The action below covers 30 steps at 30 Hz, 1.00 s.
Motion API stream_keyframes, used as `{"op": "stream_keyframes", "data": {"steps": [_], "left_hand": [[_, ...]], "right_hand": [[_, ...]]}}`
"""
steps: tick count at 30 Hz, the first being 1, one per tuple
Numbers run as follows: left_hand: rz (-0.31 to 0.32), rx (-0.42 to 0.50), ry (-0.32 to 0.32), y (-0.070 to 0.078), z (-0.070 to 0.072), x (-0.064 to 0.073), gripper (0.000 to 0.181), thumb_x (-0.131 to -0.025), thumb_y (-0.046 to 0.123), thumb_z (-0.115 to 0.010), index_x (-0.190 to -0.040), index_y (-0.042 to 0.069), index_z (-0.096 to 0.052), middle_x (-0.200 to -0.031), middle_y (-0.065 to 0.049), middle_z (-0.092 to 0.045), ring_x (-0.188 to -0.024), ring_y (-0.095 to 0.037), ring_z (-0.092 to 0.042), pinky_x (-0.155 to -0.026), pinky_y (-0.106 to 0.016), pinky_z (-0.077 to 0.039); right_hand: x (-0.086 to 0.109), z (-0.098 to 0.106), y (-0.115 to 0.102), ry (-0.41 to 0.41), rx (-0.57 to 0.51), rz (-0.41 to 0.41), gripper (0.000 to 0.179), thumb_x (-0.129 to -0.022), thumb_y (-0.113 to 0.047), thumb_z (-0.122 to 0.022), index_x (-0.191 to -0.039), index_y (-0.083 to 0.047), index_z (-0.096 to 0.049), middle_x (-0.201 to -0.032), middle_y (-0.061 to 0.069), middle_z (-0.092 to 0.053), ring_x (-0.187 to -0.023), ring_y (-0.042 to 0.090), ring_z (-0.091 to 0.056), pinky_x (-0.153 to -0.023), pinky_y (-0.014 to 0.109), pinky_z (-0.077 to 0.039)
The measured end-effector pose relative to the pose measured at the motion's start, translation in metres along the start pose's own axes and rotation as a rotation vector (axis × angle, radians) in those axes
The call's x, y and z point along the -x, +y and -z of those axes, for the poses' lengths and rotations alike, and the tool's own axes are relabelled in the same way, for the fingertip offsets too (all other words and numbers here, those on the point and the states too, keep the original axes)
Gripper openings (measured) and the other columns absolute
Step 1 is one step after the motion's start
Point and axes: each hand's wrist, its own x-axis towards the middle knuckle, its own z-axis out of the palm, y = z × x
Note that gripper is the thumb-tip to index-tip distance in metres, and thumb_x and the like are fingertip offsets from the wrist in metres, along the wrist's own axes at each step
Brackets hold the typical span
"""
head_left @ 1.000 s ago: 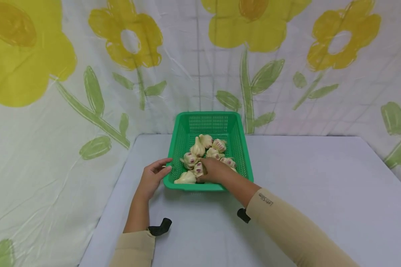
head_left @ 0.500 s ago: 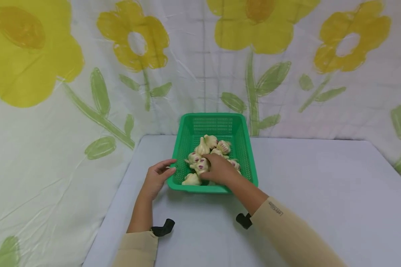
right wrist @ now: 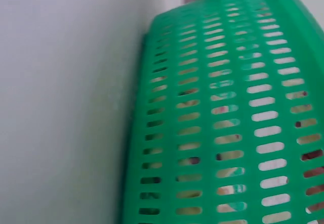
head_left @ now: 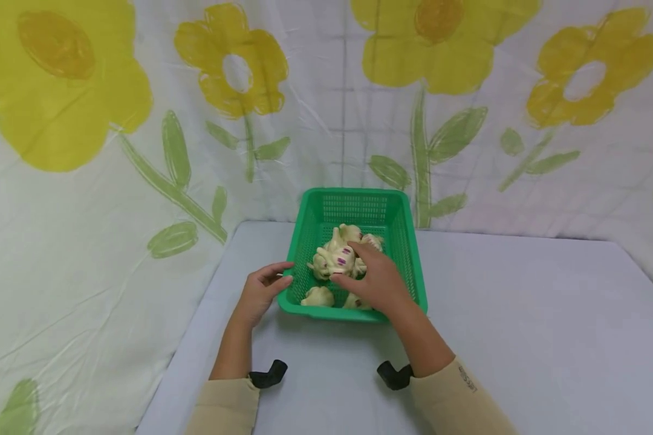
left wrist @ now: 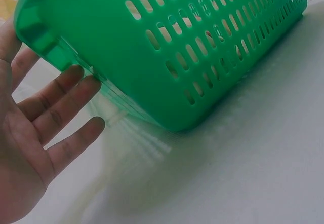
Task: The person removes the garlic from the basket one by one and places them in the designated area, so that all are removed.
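Observation:
A green plastic basket (head_left: 420,284) with slotted walls holds several pale garlic bulbs (head_left: 318,296), some with purple marks. My right hand (head_left: 380,279) is inside it, thumb and fingers pinching one garlic bulb (head_left: 341,258) above the others. In the right wrist view the basket's slotted side wall (right wrist: 238,133) hides most of this hand. At the basket's left rim, my left hand (head_left: 260,293) touches the edge with loosely extended fingers. The left wrist view shows those fingers (left wrist: 76,100) spread, some fingertips against the outside of the basket near its corner.
The basket stands on a table with a white cover (head_left: 500,326). Behind it hangs a white cloth (head_left: 315,121) printed with yellow flowers. Black curved pieces (head_left: 269,374) stick out from both sleeve cuffs.
My right hand has gripped a garlic bulb and raised it slightly from the pile, turning its marked side up. The left hand stays at the rim. The head view has shifted a little.

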Motion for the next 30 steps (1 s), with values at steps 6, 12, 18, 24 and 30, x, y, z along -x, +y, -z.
{"op": "stream_keyframes", "data": {"steps": [6,12,18,24,30], "left_hand": [[0.015,-0.017,-0.002,0.0,-0.001,0.001,0.039,-0.093,0.021,-0.069,-0.127,0.004,-0.064,-0.125,-0.005,-0.062,-0.104,-0.015,-0.059,-0.083,-0.022,-0.051],[0.004,-0.022,-0.001,0.001,-0.001,0.002,0.038,-0.093,0.02,-0.069,-0.127,0.003,-0.064,-0.122,0.003,-0.063,-0.103,-0.013,-0.059,-0.084,-0.022,-0.051],[-0.012,-0.024,0.005,0.001,0.0,0.002,0.038,-0.094,0.018,-0.067,-0.128,0.002,-0.063,-0.121,0.004,-0.063,-0.103,-0.011,-0.058,-0.085,-0.021,-0.05],[-0.004,-0.027,0.006,0.0,0.0,0.001,0.038,-0.094,0.019,-0.068,-0.128,0.002,-0.063,-0.126,-0.008,-0.062,-0.102,-0.012,-0.058,-0.084,-0.021,-0.05],[-0.007,-0.034,0.003,-0.002,0.0,-0.001,0.038,-0.094,0.021,-0.068,-0.128,0.003,-0.064,-0.127,-0.009,-0.062,-0.102,-0.011,-0.059,-0.083,-0.021,-0.051]], "right_hand": [[0.007,0.009,0.012,0.088,-0.122,0.008,0.075,-0.084,-0.045,-0.076,-0.146,-0.013,-0.048,-0.147,0.011,-0.05,-0.137,0.031,-0.045,-0.103,0.056,-0.044],[0.014,0.024,0.023,0.099,-0.241,-0.025,0.075,-0.086,-0.032,-0.077,-0.149,-0.01,-0.043,-0.143,0.008,-0.05,-0.133,0.028,-0.048,-0.101,0.051,-0.047],[0.014,0.035,0.032,0.093,-0.349,-0.06,0.077,-0.09,-0.027,-0.073,-0.153,-0.008,-0.033,-0.149,0.011,-0.043,-0.136,0.028,-0.045,-0.109,0.046,-0.04],[0.014,0.044,0.042,0.103,-0.377,-0.101,0.076,-0.092,-0.025,-0.071,-0.155,-0.011,-0.03,-0.153,0.009,-0.039,-0.138,0.027,-0.043,-0.112,0.043,-0.037],[0.016,0.056,0.056,0.165,-0.385,-0.137,0.076,-0.092,-0.03,-0.07,-0.155,-0.013,-0.031,-0.152,0.01,-0.042,-0.136,0.029,-0.045,-0.112,0.047,-0.036]]}}
